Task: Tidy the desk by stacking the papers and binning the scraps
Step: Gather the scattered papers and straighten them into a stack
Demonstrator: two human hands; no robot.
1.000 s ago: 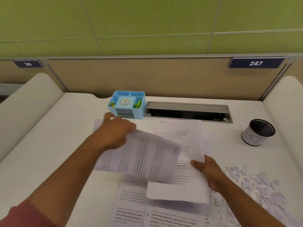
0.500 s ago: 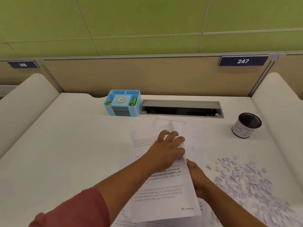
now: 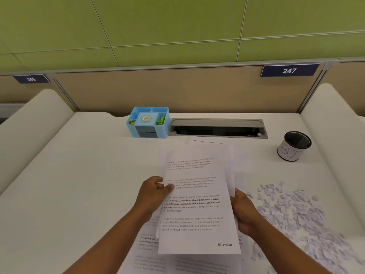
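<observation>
nearest sheets: more printed papers (image 3: 152,260) lie flat on the desk (image 3: 69,184) at its near edge, partly under the bundle we hold, not yet gathered.
left hand: our left hand (image 3: 153,194) grips the bundle's left edge, thumb on top of the printed page, fingers curled beneath.
right hand: our right hand (image 3: 244,212) clasps the right edge; the paper hides its fingertips, but the curl around the sheets reads as a hold.
stack: the stack of papers (image 3: 197,204) sits between both hands, top page face up, marked "e-mail" at its lower corner. edges look uneven, with sheets peeking out at the far end and the right side.
handling: we judge the sheets light, floppy and slick against each other; holding both long edges near the middle should keep them from sagging or fanning, and a tap on the desk would square them.
scraps: a spread of torn scraps (image 3: 292,212) covers the desk just right of our right hand, unbinned.
bin: a small dark cup marked as a bin (image 3: 294,146) stands farther back on the right, well apart from the scraps.
far edge: a blue organizer (image 3: 148,123) with tape sits beside a cable tray (image 3: 217,128).
</observation>
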